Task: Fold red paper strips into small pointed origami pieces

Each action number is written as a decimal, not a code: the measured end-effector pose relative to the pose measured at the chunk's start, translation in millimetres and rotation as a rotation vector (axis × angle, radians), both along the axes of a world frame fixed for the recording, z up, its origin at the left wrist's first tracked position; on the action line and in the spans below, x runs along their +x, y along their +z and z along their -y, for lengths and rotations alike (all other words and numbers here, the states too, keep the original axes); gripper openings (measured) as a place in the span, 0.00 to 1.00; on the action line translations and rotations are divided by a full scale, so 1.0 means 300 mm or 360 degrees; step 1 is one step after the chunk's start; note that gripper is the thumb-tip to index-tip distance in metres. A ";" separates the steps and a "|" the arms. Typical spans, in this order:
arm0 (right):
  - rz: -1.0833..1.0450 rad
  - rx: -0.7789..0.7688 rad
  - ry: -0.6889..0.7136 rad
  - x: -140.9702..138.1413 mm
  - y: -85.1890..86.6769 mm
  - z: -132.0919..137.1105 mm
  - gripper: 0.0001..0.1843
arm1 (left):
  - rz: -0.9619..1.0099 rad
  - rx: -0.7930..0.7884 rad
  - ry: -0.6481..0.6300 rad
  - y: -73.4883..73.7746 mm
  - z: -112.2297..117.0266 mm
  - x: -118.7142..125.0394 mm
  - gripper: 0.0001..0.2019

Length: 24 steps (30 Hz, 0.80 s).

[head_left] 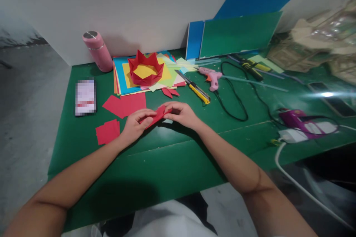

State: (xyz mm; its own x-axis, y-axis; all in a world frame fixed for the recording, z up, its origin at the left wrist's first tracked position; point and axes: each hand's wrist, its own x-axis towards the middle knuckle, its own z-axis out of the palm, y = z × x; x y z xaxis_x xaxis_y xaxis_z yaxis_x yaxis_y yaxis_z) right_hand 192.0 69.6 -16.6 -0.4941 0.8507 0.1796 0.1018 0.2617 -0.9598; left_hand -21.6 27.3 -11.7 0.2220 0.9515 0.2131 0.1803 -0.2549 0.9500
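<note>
Between my two hands is a folded piece of red paper [155,117], held just above the green table. My left hand [138,121] pinches its left end, thumb on top. At the right end, the fingers of my right hand [179,113] are closed on the same paper. Loose red paper squares [108,132] lie left of my left hand, and more red sheets [132,103] lie just beyond it. Farther back, a red folded-paper ring with pointed tips [146,68] rests on a stack of coloured paper [120,77]. Small folded red pieces [170,92] lie in front of that stack.
A yellow utility knife [198,92] and a pink glue gun [213,77] with a looping black cord lie beyond my right hand. A pink bottle [98,52] and a phone [85,97] stand and lie at left. A power strip [300,133] is at right.
</note>
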 end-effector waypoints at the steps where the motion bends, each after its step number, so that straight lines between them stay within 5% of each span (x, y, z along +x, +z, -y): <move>1: -0.0031 -0.0122 0.0003 -0.003 0.001 0.003 0.14 | -0.0012 0.0029 -0.0026 0.003 0.003 -0.001 0.13; 10: -0.0151 -0.0457 -0.0067 -0.026 0.009 0.021 0.17 | -0.0183 0.0093 0.0109 0.003 0.015 0.017 0.04; 19: -0.0169 -0.0545 0.0014 -0.028 0.013 0.017 0.27 | 0.0132 -0.0094 0.0101 -0.018 0.011 0.020 0.13; 24: -0.0041 -0.0546 -0.0011 -0.028 0.024 0.027 0.16 | 0.0177 -0.0084 0.0091 -0.024 0.010 0.019 0.13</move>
